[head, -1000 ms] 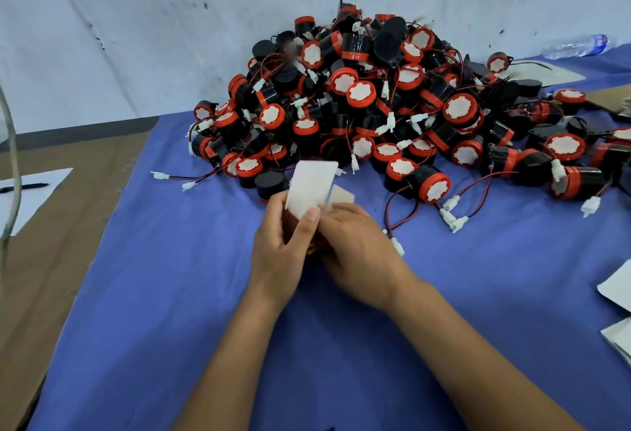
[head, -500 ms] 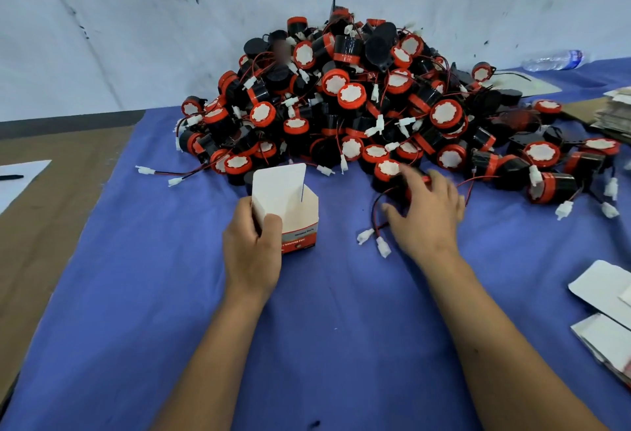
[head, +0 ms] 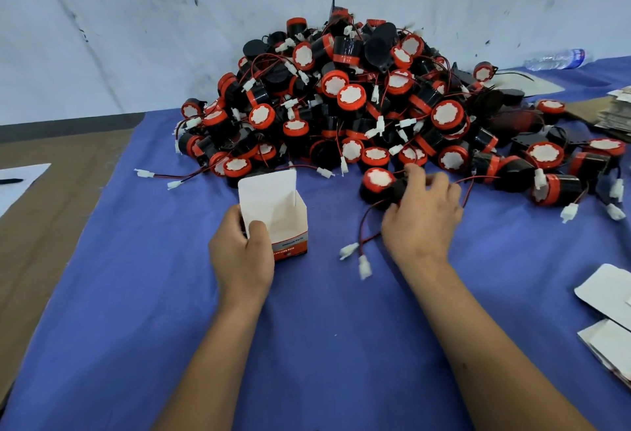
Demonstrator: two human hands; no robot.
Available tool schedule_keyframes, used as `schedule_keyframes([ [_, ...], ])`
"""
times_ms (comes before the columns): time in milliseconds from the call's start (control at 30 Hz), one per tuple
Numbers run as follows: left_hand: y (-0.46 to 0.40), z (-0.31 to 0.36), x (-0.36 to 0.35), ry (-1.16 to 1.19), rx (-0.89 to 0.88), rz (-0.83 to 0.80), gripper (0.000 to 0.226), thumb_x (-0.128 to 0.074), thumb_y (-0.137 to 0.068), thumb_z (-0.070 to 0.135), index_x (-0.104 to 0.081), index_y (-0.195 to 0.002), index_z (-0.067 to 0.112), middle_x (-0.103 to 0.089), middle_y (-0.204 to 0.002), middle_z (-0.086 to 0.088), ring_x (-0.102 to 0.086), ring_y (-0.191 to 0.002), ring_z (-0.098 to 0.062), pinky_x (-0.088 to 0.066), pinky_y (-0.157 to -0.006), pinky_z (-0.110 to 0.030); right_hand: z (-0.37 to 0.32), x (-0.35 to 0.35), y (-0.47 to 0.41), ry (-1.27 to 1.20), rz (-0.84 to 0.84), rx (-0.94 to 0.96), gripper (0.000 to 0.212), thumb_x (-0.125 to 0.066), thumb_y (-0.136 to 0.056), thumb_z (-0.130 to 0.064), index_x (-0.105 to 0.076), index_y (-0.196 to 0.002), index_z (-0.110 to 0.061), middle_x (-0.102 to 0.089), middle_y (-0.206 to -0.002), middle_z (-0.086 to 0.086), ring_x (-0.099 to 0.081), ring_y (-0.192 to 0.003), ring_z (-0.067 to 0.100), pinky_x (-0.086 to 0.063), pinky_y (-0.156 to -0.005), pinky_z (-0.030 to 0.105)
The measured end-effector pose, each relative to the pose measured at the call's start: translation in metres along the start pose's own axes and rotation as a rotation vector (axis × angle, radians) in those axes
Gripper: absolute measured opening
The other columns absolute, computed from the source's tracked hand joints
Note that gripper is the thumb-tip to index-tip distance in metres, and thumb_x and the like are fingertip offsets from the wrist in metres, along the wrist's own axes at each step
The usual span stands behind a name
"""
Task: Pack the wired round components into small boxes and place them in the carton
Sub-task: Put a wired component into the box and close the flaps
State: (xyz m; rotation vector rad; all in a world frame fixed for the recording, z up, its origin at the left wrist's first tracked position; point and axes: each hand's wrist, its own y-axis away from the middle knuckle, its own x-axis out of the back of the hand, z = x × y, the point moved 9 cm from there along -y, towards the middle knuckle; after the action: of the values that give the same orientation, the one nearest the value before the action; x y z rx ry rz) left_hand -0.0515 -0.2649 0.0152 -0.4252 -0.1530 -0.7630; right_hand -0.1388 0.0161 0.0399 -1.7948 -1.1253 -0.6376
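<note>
A big pile of round black components with red rims (head: 372, 102), red-black wires and white plugs lies at the back of the blue cloth (head: 143, 311). My left hand (head: 240, 253) grips a small white box (head: 276, 212) that stands upright with its lid flap open. My right hand (head: 421, 215) curls round one round component (head: 377, 183) at the pile's front edge. Its wires trail down to two white plugs (head: 356, 256) on the cloth.
Flat unfolded white boxes (head: 607, 314) lie at the right edge, and a stack of more (head: 614, 113) sits further back right. A plastic bottle (head: 555, 59) lies by the wall. Brown cardboard (head: 41, 212) with a white sheet and pen is on the left.
Both hands were folding the box together; then the left hand stood it open on the cloth while the right hand reached to the pile and closed round a component.
</note>
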Motion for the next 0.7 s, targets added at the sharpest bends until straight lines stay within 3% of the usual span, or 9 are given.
schedule_keyframes([
  [100, -0.006, -0.007, 0.024, -0.103, 0.033, 0.197, 0.021, -0.038, -0.082, 0.023, -0.051, -0.084, 0.007, -0.059, -0.078, -0.006, -0.053, -0.078, -0.030, -0.043, -0.064, -0.045, -0.024, 0.015, 0.005, -0.088, 0.144, 0.108, 0.051, -0.063, -0.080, -0.002, -0.061, -0.130, -0.013, -0.054, -0.125, 0.012, -0.045, -0.119, 0.036, -0.042, -0.096, 0.048],
  [167, -0.010, -0.017, 0.039, -0.127, 0.095, 0.298, 0.013, -0.043, -0.089, 0.015, -0.050, -0.087, 0.004, -0.057, -0.078, -0.005, -0.052, -0.083, -0.034, -0.041, -0.067, -0.047, -0.067, -0.003, 0.016, -0.172, 0.044, 0.322, 0.044, -0.065, -0.083, -0.007, -0.063, -0.127, -0.012, -0.056, -0.124, 0.010, -0.047, -0.117, 0.033, -0.045, -0.093, 0.046],
  [300, -0.015, -0.031, 0.065, -0.061, 0.181, 0.450, 0.007, -0.047, -0.089, 0.001, -0.050, -0.089, 0.008, -0.050, -0.076, 0.010, -0.046, -0.074, -0.021, -0.031, -0.067, -0.031, -0.147, -0.080, 0.036, -0.158, -0.371, 0.570, 0.059, -0.065, -0.095, -0.022, -0.043, -0.150, -0.024, -0.035, -0.153, 0.010, -0.027, -0.142, 0.032, -0.044, -0.105, 0.050],
  [400, -0.017, -0.031, 0.087, 0.009, 0.139, 0.592, 0.018, -0.046, -0.085, -0.004, -0.050, -0.091, 0.012, -0.047, -0.077, 0.017, -0.038, -0.069, -0.009, -0.028, -0.061, -0.021, -0.186, -0.124, 0.045, -0.064, -0.513, 0.645, 0.074, -0.062, -0.100, -0.023, -0.022, -0.161, -0.037, -0.006, -0.170, 0.006, -0.004, -0.155, 0.034, -0.033, -0.113, 0.056],
  [467, -0.016, -0.030, 0.095, 0.039, 0.136, 0.639, 0.018, -0.047, -0.084, -0.003, -0.051, -0.092, 0.012, -0.049, -0.078, 0.015, -0.040, -0.070, -0.006, -0.030, -0.056, -0.017, -0.200, -0.139, 0.046, -0.008, -0.544, 0.675, 0.068, -0.056, -0.103, -0.029, -0.022, -0.161, -0.037, -0.003, -0.171, 0.003, 0.001, -0.157, 0.033, -0.021, -0.120, 0.061],
  [533, -0.015, -0.032, 0.096, 0.068, 0.167, 0.644, 0.016, -0.049, -0.084, -0.002, -0.052, -0.092, 0.012, -0.051, -0.079, 0.015, -0.046, -0.067, -0.006, -0.033, -0.055, -0.011, -0.203, -0.136, 0.041, 0.064, -0.450, 0.673, 0.056, -0.057, -0.101, -0.040, -0.039, -0.153, -0.031, -0.019, -0.163, 0.006, -0.015, -0.151, 0.036, -0.025, -0.117, 0.059],
  [600, -0.017, -0.037, 0.093, 0.091, 0.210, 0.626, 0.014, -0.050, -0.084, 0.001, -0.053, -0.091, 0.013, -0.052, -0.077, 0.016, -0.054, -0.067, 0.006, -0.035, -0.054, -0.009, -0.197, -0.122, 0.034, 0.105, -0.319, 0.630, 0.049, -0.063, -0.095, -0.051, -0.051, -0.138, -0.030, -0.032, -0.146, 0.008, -0.034, -0.131, 0.038, -0.038, -0.102, 0.050],
  [700, -0.020, -0.043, 0.086, 0.114, 0.254, 0.585, 0.010, -0.050, -0.083, 0.005, -0.057, -0.089, 0.012, -0.057, -0.077, 0.012, -0.055, -0.070, -0.007, -0.040, -0.058, -0.023, -0.161, -0.108, 0.022, -0.061, -0.371, 0.419, 0.050, -0.068, -0.093, -0.048, -0.045, -0.132, -0.027, -0.034, -0.139, 0.011, -0.045, -0.114, 0.040, -0.047, -0.083, 0.046],
])
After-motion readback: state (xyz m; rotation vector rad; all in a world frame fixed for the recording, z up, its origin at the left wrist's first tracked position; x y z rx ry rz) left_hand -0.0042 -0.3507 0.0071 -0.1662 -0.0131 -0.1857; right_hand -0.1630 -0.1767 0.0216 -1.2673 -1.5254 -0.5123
